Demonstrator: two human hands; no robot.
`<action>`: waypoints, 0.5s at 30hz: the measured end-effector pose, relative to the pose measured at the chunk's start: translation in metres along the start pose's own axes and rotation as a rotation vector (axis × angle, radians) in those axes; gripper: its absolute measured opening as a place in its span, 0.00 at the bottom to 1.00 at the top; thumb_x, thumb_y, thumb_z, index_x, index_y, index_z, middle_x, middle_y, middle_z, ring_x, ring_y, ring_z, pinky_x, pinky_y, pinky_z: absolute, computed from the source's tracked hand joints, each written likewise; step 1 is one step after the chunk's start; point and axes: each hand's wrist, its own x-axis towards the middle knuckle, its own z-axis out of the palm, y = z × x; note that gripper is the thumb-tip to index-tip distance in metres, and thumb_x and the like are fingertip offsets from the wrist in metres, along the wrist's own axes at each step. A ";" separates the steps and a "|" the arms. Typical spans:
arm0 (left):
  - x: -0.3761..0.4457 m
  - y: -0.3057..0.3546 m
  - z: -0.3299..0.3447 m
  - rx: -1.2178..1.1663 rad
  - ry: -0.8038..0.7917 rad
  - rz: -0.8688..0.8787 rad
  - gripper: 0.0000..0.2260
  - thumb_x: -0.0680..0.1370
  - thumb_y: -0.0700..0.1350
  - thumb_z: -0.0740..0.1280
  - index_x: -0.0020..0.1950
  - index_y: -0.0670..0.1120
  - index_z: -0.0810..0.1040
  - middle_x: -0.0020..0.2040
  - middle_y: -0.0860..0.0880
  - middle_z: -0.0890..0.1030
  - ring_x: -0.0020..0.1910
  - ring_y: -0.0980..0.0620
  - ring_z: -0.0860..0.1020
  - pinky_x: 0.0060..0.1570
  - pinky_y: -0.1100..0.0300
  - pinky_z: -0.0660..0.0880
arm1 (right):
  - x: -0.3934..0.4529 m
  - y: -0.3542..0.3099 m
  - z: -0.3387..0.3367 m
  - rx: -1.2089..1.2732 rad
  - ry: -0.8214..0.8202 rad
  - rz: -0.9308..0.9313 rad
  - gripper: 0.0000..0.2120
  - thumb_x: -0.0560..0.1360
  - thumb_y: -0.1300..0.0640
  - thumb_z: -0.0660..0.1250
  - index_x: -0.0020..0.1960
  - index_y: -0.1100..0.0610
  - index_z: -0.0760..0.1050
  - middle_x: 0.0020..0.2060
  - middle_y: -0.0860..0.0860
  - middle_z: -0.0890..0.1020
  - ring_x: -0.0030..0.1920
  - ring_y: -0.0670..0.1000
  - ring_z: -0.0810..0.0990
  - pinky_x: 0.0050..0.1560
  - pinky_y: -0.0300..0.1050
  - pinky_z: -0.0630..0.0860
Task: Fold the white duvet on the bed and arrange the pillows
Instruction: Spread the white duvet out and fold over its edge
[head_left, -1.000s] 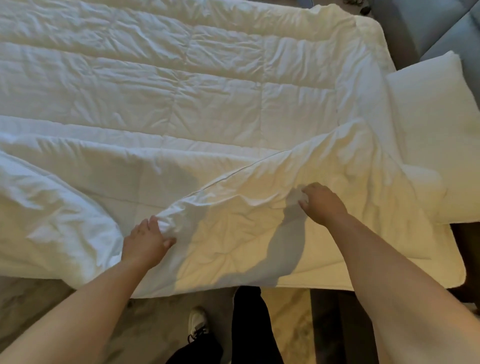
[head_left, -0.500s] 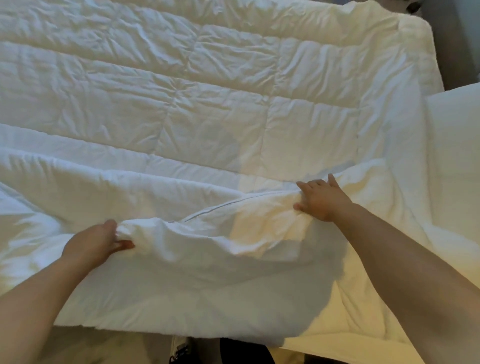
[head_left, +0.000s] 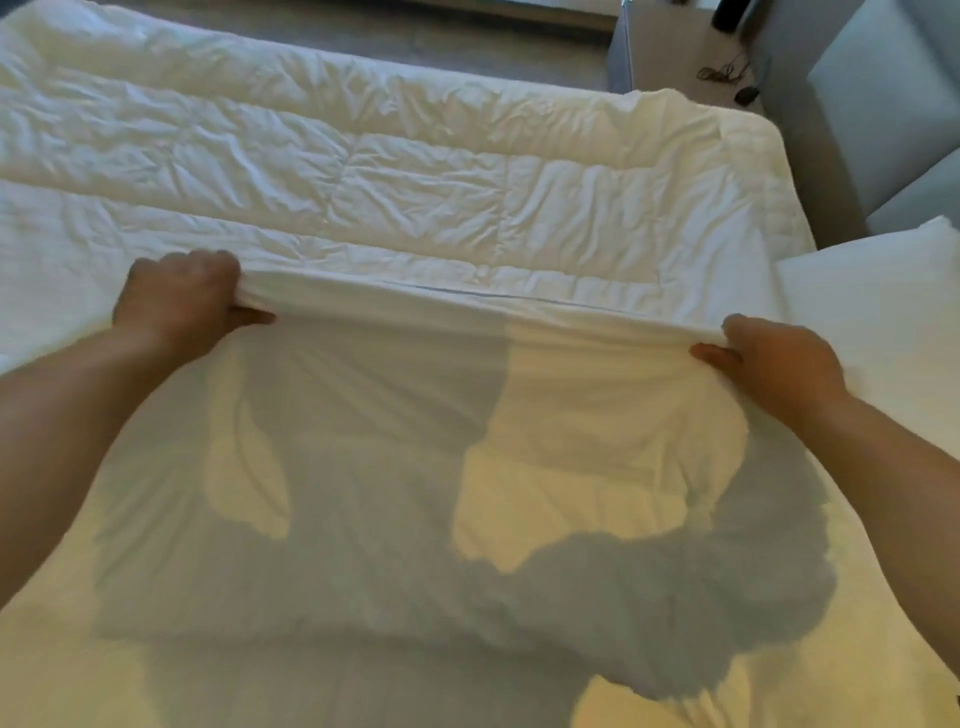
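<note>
1. The white duvet (head_left: 415, 208) on the bed now has its near edge lifted and stretched taut, where a second ago it lay bunched.
2. Left hand (head_left: 179, 299) and right hand (head_left: 774, 366), now wider apart, each grip that edge with curled fingers.
3. Pillow (head_left: 878, 291) waits at the right; the fold looks underway.

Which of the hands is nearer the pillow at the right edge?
Right. The right hand grips the duvet edge just beside the pillow; the left hand grips far across.
</note>
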 end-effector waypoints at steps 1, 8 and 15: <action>0.023 0.008 -0.007 0.023 0.044 -0.005 0.24 0.71 0.60 0.72 0.48 0.40 0.71 0.47 0.34 0.77 0.46 0.34 0.78 0.44 0.45 0.69 | 0.014 0.007 -0.011 -0.020 0.042 0.021 0.21 0.78 0.41 0.59 0.37 0.57 0.64 0.28 0.51 0.67 0.28 0.56 0.68 0.32 0.47 0.63; 0.170 0.066 -0.038 0.057 0.322 -0.052 0.26 0.80 0.53 0.61 0.66 0.32 0.64 0.61 0.27 0.69 0.58 0.29 0.70 0.58 0.36 0.65 | 0.130 0.047 -0.056 -0.260 0.418 0.117 0.23 0.77 0.44 0.60 0.43 0.66 0.74 0.37 0.68 0.75 0.37 0.67 0.76 0.45 0.59 0.68; 0.277 0.116 -0.020 -0.073 0.410 -0.146 0.22 0.81 0.45 0.58 0.71 0.36 0.59 0.68 0.30 0.64 0.66 0.31 0.64 0.65 0.36 0.59 | 0.226 0.070 -0.042 -0.337 0.600 0.443 0.20 0.79 0.49 0.60 0.51 0.67 0.75 0.47 0.69 0.76 0.53 0.69 0.73 0.56 0.64 0.65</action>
